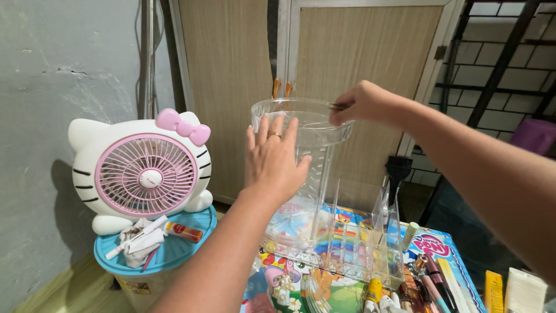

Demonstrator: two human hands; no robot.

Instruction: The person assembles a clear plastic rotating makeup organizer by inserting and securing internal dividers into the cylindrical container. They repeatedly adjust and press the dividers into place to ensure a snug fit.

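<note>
A tall clear plastic organiser (307, 174) with a round top tray stands on a colourful cartoon-print table (284, 284). My left hand (272, 162), a ring on one finger, lies flat and open against the organiser's near side below the top tray. My right hand (362, 103) reaches over the tray's far rim and pinches a small thin dark object (337, 106) between its fingertips. What the object is cannot be made out.
A clear divided rack (370, 249) sits at the organiser's foot, with tubes and pens (428, 284) in front. A white and pink cat-shaped fan (142, 171) stands on a teal bin lid (185, 246) at left. Wooden doors and a black brush (398, 171) are behind.
</note>
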